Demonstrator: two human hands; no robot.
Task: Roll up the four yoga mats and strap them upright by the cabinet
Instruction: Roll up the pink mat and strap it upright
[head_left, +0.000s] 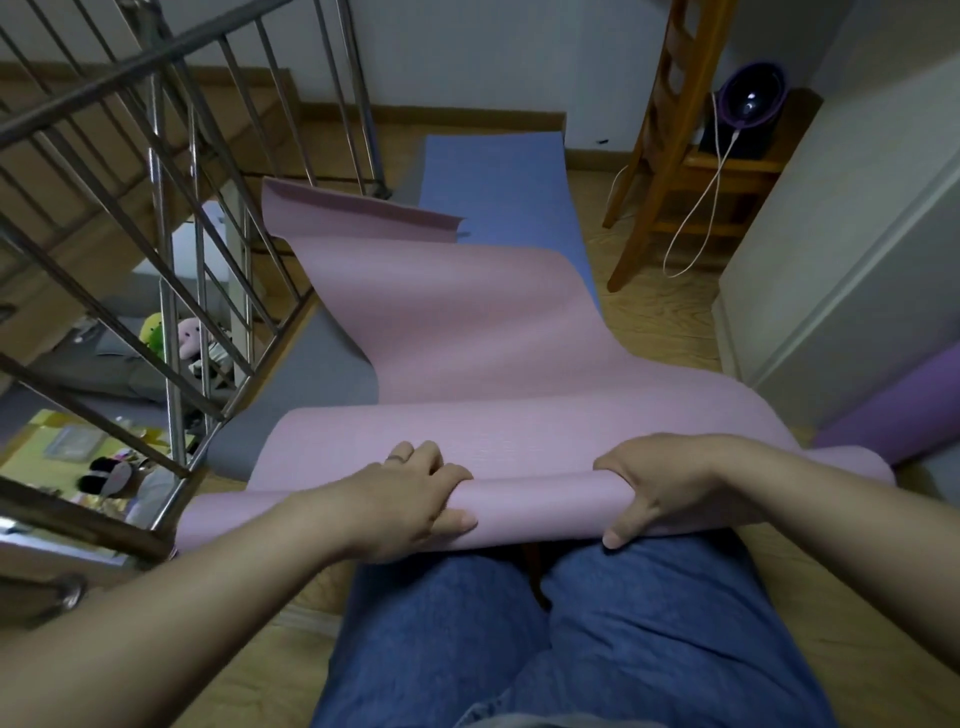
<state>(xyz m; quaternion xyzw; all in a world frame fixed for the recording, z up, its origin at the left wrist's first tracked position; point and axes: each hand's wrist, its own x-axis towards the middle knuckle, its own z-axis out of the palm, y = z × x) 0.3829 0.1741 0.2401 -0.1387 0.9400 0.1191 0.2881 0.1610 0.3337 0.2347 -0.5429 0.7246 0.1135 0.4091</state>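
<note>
A pink yoga mat (467, 332) lies rumpled across the floor in front of my knees, its near end wound into a roll (540, 506). My left hand (415, 493) grips the roll left of centre, thumb underneath and fingers over the top. My right hand (660, 486) grips it right of centre the same way. Under the pink mat lie a blue mat (498, 176) stretching to the far wall and a grey mat (311, 374) at the left. A rolled purple mat (904, 415) leans low against the white cabinet (852, 249) at the right.
A metal stair railing (171, 249) runs along the left, with a drop to the floor below. A wooden ladder (670, 130) and a small wooden table (727, 176) with a speaker and a white cable stand at the back right. Bare wooden floor (660, 312) shows between mats and cabinet.
</note>
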